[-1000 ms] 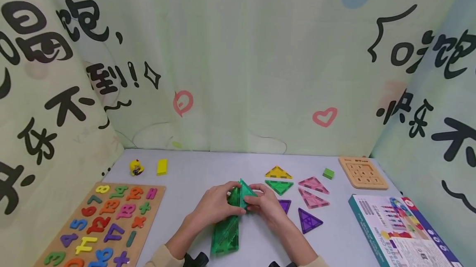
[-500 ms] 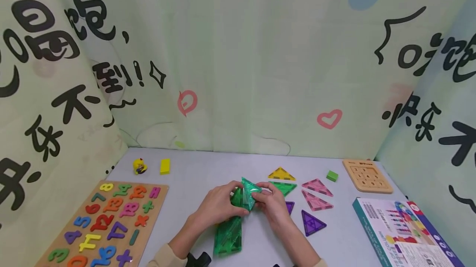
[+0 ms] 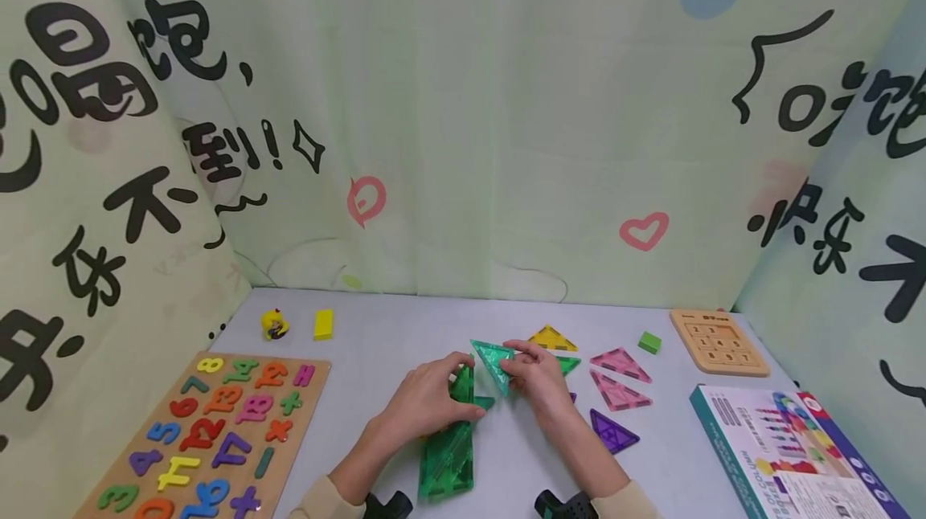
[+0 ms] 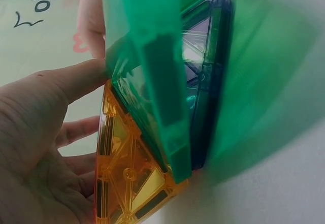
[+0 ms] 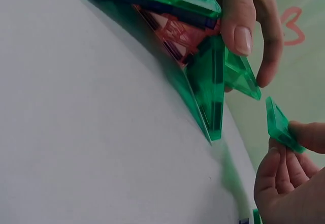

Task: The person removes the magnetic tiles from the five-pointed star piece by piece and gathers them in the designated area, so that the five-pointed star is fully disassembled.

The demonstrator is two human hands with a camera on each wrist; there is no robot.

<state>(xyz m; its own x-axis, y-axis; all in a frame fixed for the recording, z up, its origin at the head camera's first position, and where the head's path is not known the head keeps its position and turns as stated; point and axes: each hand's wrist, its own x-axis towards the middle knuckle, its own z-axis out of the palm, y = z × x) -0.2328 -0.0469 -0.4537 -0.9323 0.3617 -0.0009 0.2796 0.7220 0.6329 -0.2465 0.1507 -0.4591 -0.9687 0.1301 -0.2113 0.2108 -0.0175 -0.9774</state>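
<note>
A structure of translucent green magnetic tiles [image 3: 448,455] lies on the table, its far end raised. My left hand [image 3: 432,400] grips that raised end [image 3: 463,384]. The left wrist view shows the thumb [image 4: 71,79] against green [image 4: 152,82], orange [image 4: 127,173] and purple tiles stacked on edge. My right hand [image 3: 534,376] pinches a separate green triangle tile [image 3: 494,360] by its corner, held in the air just right of the structure and apart from it. In the right wrist view this tile [image 5: 282,127] sits between my right fingertips [image 5: 304,135], with a gap to the structure [image 5: 210,89].
Loose triangles lie to the right: yellow [image 3: 551,338], green [image 3: 570,364], two pink [image 3: 620,374], purple [image 3: 612,432]. A green cube [image 3: 649,342], wooden slide puzzle [image 3: 719,341] and printed box [image 3: 788,455] are further right. A number board [image 3: 210,435], duck [image 3: 275,324] and yellow block [image 3: 323,324] are left.
My right hand has pulled the green triangle off the raised end of the structure, up and to the right. The left hand stays on the structure.
</note>
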